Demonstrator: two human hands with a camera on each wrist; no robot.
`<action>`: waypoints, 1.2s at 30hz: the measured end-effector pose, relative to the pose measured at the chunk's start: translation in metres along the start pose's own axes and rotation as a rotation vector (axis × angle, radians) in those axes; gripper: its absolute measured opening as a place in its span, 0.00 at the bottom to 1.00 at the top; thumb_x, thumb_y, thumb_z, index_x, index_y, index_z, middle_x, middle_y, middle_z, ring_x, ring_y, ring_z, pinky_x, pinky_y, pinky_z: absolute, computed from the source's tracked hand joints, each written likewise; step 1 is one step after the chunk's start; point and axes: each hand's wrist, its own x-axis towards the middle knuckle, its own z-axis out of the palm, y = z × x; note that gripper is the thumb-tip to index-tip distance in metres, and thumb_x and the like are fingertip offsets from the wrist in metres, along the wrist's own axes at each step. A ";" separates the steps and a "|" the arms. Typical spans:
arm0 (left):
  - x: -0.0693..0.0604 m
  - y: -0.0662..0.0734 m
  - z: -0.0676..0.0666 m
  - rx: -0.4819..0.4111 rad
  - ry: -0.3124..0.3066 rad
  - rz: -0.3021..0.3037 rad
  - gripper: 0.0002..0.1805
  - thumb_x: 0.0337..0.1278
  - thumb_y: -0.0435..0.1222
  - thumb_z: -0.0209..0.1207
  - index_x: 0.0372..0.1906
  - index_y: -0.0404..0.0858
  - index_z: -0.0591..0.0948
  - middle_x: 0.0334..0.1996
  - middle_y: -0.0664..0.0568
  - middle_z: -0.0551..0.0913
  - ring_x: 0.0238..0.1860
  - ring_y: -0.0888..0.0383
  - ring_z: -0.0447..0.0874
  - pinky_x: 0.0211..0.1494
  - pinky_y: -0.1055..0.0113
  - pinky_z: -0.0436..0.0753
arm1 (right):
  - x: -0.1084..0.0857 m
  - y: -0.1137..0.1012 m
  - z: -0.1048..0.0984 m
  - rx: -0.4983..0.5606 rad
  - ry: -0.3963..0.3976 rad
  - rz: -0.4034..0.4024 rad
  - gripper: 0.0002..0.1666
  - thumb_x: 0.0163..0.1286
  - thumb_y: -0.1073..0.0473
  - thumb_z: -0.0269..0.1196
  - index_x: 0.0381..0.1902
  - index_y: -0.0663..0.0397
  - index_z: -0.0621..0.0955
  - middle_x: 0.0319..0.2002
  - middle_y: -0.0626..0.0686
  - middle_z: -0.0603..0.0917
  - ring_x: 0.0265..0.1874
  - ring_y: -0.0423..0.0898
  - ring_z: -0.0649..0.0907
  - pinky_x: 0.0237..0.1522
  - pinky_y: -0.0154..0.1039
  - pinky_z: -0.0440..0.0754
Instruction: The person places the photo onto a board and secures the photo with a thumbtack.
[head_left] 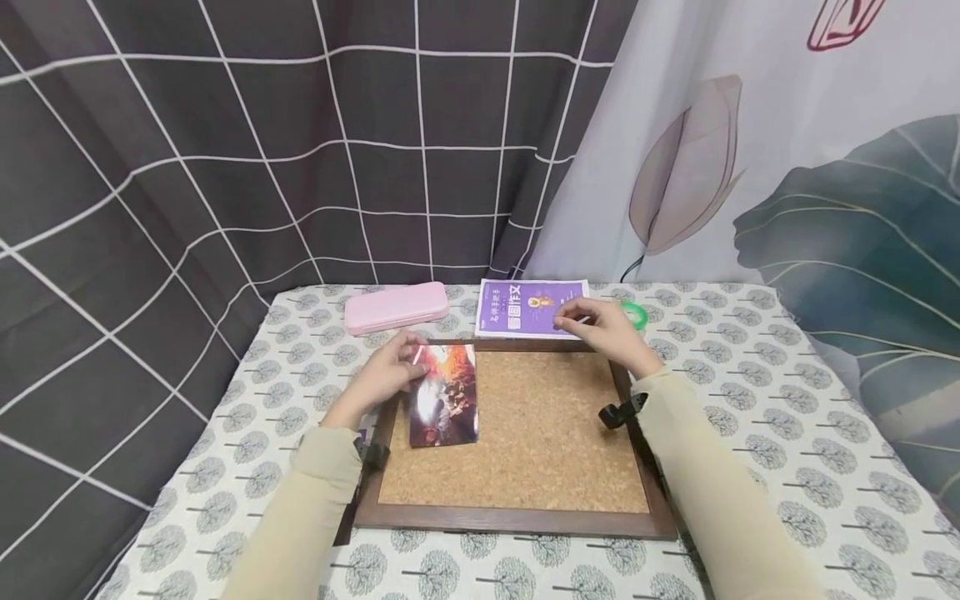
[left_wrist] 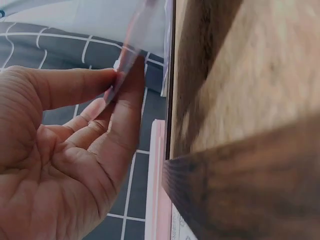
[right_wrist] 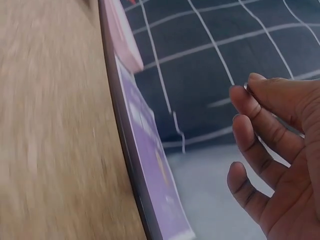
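1. Near: one surface (head_left: 495,575) with a tree print, carrying one cork board (head_left: 555,433), flat in its single dark frame (head_left: 517,521). I log all places from this board.
2. Above the board's left part: one photo print (head_left: 448,400), pinched near its far left corner by the left hand (head_left: 386,371). From the left wrist view I read its fingers (left_wrist: 127,117) as gripping the print, which stands apart from the cork there.
3. Above the board's far edge, toward its right corner: the right hand (head_left: 600,323). Thumb and index fingers (right_wrist: 244,102) are brought together; a tiny pale item (right_wrist: 246,86) seems pinched between them, too small for me to identify.
4. Step in hand, my judgement: positioning the print over the cork, not yet fixed. The next move probably calls for steadying the print against the board while the right hand comes across to it.
5. Just beyond the board's far edge: one pink case (head_left: 397,308) off its left corner, one purple book (head_left: 510,310) right of centre, one green ring (head_left: 644,318) off its right corner.
6. Farthest, behind the board: two curtains, one dark grid curtain (head_left: 285,167), one pale curtain (head_left: 690,50).
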 end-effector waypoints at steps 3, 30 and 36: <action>-0.002 -0.001 0.002 0.006 -0.013 0.010 0.22 0.63 0.30 0.61 0.61 0.37 0.72 0.50 0.39 0.83 0.35 0.52 0.83 0.37 0.59 0.83 | 0.006 -0.007 0.012 0.046 -0.022 -0.003 0.09 0.70 0.56 0.67 0.42 0.55 0.86 0.38 0.51 0.88 0.38 0.51 0.85 0.42 0.38 0.81; 0.002 -0.014 0.009 0.399 -0.060 0.130 0.19 0.57 0.38 0.69 0.53 0.39 0.80 0.37 0.50 0.82 0.39 0.54 0.80 0.46 0.54 0.80 | 0.045 -0.049 0.131 0.224 -0.385 -0.014 0.07 0.69 0.59 0.66 0.42 0.55 0.85 0.36 0.53 0.88 0.36 0.52 0.85 0.41 0.42 0.82; 0.008 -0.019 0.015 0.407 -0.040 0.146 0.18 0.55 0.37 0.69 0.51 0.39 0.81 0.31 0.54 0.80 0.32 0.57 0.77 0.39 0.60 0.77 | 0.043 -0.036 0.146 0.165 -0.403 -0.045 0.03 0.68 0.61 0.67 0.39 0.52 0.86 0.33 0.46 0.87 0.33 0.43 0.83 0.41 0.38 0.80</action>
